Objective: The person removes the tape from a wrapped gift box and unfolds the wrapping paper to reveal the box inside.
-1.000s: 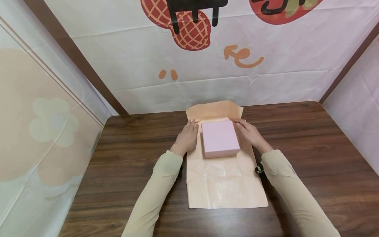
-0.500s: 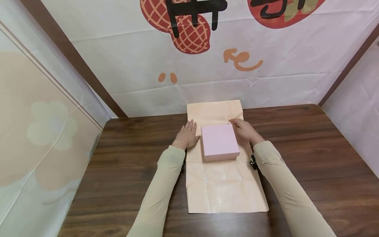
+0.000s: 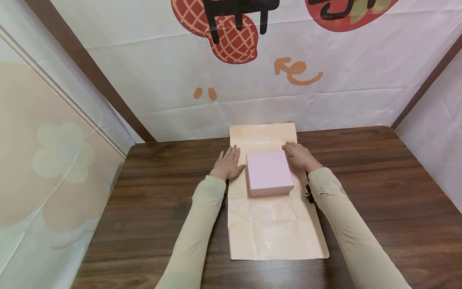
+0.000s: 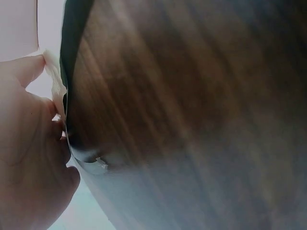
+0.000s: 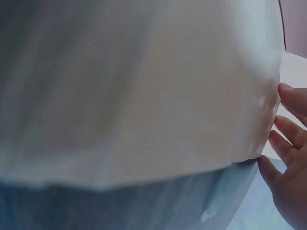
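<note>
A pink square box with its lid on sits on a long sheet of peach-coloured paper. My left hand lies flat on the paper's left side, fingers spread, thumb tip close to the box. My right hand touches the paper at the box's far right corner, with fingers slightly bent. In the left wrist view, the fingers of the left hand rest along the paper's edge. The right wrist view has the right hand with its fingertips at the paper's edge. Neither hand grips the box.
The sheet lies on a dark wooden table, its far end reaching the back edge. A printed white cloth hangs behind the table, and another cloth stands along the left side.
The paper's far end, curled up at first, now lies spread out beyond the box. My left fingers have spread with the thumb turned out; my right hand has shifted slightly left.
</note>
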Motion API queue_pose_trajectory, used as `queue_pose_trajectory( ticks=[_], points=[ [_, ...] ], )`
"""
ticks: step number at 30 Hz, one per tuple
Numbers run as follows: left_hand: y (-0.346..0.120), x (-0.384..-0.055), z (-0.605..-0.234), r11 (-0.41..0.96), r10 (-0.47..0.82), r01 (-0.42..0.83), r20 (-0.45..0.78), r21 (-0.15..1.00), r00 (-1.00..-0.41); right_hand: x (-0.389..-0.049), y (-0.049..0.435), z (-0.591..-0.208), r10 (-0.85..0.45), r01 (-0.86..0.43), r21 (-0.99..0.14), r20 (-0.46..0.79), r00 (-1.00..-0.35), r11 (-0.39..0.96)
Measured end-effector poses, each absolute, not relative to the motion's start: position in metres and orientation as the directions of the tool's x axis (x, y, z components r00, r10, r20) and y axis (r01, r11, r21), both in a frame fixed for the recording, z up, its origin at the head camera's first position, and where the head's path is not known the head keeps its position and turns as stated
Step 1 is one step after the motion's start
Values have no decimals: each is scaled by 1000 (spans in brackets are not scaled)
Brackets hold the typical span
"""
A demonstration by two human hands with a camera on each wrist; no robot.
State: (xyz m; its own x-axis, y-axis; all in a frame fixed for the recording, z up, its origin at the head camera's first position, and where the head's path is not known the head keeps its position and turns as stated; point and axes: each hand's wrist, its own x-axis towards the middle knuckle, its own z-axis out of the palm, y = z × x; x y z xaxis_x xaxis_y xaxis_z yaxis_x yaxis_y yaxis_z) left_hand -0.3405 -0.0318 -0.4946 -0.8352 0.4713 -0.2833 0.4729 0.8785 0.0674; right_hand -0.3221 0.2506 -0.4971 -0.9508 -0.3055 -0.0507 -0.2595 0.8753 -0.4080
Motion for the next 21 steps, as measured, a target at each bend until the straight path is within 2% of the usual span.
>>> queue_pose_trajectory(
  ticks=[9,15,21],
  points=[
    [-36,-335,-493,886,457,461,-286,56,-842,-318,248,-498,-340,-296,-343,-75,-938,891],
    [-42,-332,-493,887,456,457,-267,60,-849,-310,244,-492,-331,-276,-330,-122,-936,903],
    [-52,-319,-493,865,483,502,-295,12,-824,-294,247,-489,-373,-314,-296,-170,-912,902]
  ],
)
